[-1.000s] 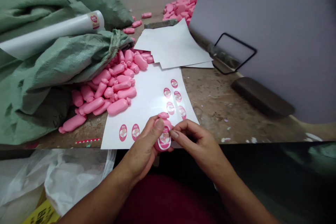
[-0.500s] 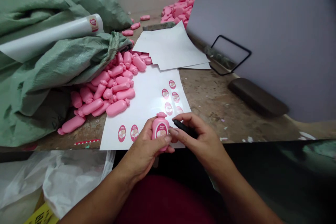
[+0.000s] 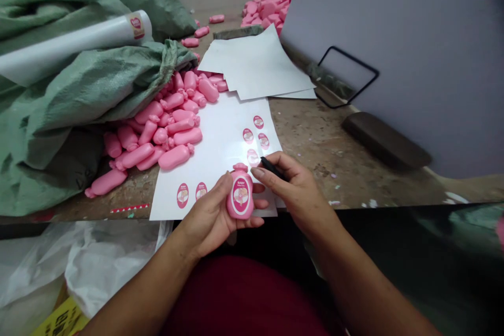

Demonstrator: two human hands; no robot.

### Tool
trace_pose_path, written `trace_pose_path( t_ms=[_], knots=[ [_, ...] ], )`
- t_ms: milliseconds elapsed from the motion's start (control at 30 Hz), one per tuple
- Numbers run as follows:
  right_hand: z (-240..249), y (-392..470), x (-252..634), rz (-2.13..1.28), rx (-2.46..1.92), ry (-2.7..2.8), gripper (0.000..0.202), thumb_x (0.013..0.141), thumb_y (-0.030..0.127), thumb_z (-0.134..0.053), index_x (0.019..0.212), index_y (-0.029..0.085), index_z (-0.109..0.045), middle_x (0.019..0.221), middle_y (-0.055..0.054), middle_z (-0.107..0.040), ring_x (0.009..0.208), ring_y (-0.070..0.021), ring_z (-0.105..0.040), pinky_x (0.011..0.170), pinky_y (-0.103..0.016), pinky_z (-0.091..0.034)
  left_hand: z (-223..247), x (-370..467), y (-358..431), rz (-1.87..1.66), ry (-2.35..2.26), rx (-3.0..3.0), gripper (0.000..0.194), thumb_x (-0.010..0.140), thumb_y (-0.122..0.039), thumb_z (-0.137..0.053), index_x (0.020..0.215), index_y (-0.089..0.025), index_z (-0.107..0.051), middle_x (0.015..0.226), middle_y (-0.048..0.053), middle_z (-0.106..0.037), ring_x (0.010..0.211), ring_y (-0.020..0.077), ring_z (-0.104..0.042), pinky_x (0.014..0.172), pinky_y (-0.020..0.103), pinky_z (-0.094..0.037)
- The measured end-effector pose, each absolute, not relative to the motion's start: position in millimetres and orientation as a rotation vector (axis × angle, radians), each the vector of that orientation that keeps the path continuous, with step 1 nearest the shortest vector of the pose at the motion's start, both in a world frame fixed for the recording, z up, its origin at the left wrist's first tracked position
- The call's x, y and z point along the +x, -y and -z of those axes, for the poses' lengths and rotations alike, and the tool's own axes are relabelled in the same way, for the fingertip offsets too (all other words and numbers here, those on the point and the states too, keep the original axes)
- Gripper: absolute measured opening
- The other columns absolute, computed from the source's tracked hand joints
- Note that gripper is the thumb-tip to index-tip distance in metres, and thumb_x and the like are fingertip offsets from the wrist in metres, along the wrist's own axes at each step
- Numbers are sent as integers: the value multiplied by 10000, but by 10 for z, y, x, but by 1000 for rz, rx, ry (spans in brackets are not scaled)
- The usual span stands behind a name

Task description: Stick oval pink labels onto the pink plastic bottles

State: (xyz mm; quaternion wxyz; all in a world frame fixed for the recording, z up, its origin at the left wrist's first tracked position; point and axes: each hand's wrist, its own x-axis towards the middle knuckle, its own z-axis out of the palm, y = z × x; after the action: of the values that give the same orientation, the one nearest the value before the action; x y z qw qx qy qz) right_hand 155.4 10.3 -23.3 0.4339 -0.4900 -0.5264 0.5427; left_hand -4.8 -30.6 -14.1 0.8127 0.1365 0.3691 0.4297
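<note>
Bottle (image 3: 240, 194) is lying clasped in your left hand (image 3: 208, 215); your right hand (image 3: 301, 194) is gripping a black tool (image 3: 273, 168) at two o'clock.

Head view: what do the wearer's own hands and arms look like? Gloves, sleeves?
Left hand and right hand are both ungloved, with no markings I can make out. Forearms are bare as far as the picture shows. Dark red cloth between them, probably clothing.
</note>
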Motion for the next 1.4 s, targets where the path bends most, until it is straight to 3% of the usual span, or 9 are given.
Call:
trace_pose_path(
  t_ms=[133, 333, 567, 733, 867, 1000, 1133, 1300, 1400],
  knots=[
    [215, -83, 1524, -1362, -1238, 1313, 276, 759, 447, -743, 750, 223, -581, 728, 29, -578, 688, -138, -533, 644, -265, -445, 167, -48, 272, -908, -793, 304, 414, 1012, -484, -452, 1202, -150, -606, 1040, 131, -711, 824, 211, -729, 631, 301, -608],
    [165, -117, 1494, -1536, -1196, 1428, 304, 748, 461, -766, 771, 215, -588, 677, 45, -559, 623, -129, -511, 584, -260, -415, 221, -55, 315, -1007, -862, 427, 270, 974, -366, -578, 1137, -162, -645, 1065, 96, -699, 848, 195, -728, 615, 250, -591],
    [186, -149, 1661, -1583, -1184, 1449, 246, 761, 400, -756, 890, 217, -652, 807, 15, -629, 721, -152, -565, 643, -269, -445, 150, -156, 344, -965, -925, 439, 316, 949, -435, -598, 1112, -164, -623, 956, 98, -719, 709, 167, -711, 557, 233, -561],
    [210, -152, 1779, -1300, -1329, 1523, 271, 789, 477, -732, 883, 229, -678, 857, -20, -665, 801, -196, -598, 700, -302, -468, -89, -1013, 799, -703, -1396, 762, 417, 795, -449, -786, 1126, -217, -687, 946, 84, -755, 782, 194, -720, 688, 253, -558],
    [236, -145, 1788, -1124, -1363, 1600, 336, 883, 561, -593, 887, 238, -684, 824, -38, -684, 754, -206, -613, 664, -314, -467, -315, -1764, 1163, -539, -2033, 1110, 529, 667, -507, -853, 1130, -274, -747, 1162, 79, -751, 1096, 317, -677, 881, 322, -527],
    [288, -113, 1615, -1009, -1396, 1760, 348, 927, 537, -505, 939, 246, -696, 784, -35, -709, 685, -210, -635, 626, -323, -465, -335, -1771, 893, -606, -2255, 1556, 490, 768, -579, -701, 1109, -227, -728, 1125, 91, -754, 1015, 325, -686, 916, 424, -520],
    [337, -51, 1478, -840, -1421, 2000, 316, 937, 458, -482, 962, 251, -720, 824, -36, -755, 718, -238, -676, 675, -355, -474, -131, -1366, 171, -447, -2083, 2131, 371, 925, -334, -517, 1213, -167, -681, 1254, 135, -712, 1163, 298, -636, 1025, 440, -471],
    [396, -10, 1546, -640, -1453, 2146, 270, 946, 355, -485, 949, 235, -727, 855, -42, -777, 734, -240, -704, 699, -363, -462, 23, -1069, -254, 65, -2139, 2330, 383, 899, -170, -466, 1229, -135, -656, 1201, 208, -707, 1115, 394, -642, 914, 552, -483],
    [431, -15, 1601, -538, -1471, 2208, 232, 952, 319, -508, 975, 217, -716, 802, -34, -764, 679, -224, -685, 684, -351, -433, 39, -967, -184, -207, -2047, 2219, 477, 845, -127, -486, 1305, -137, -611, 1274, 200, -676, 1177, 395, -622, 963, 556, -462]
  ],
)
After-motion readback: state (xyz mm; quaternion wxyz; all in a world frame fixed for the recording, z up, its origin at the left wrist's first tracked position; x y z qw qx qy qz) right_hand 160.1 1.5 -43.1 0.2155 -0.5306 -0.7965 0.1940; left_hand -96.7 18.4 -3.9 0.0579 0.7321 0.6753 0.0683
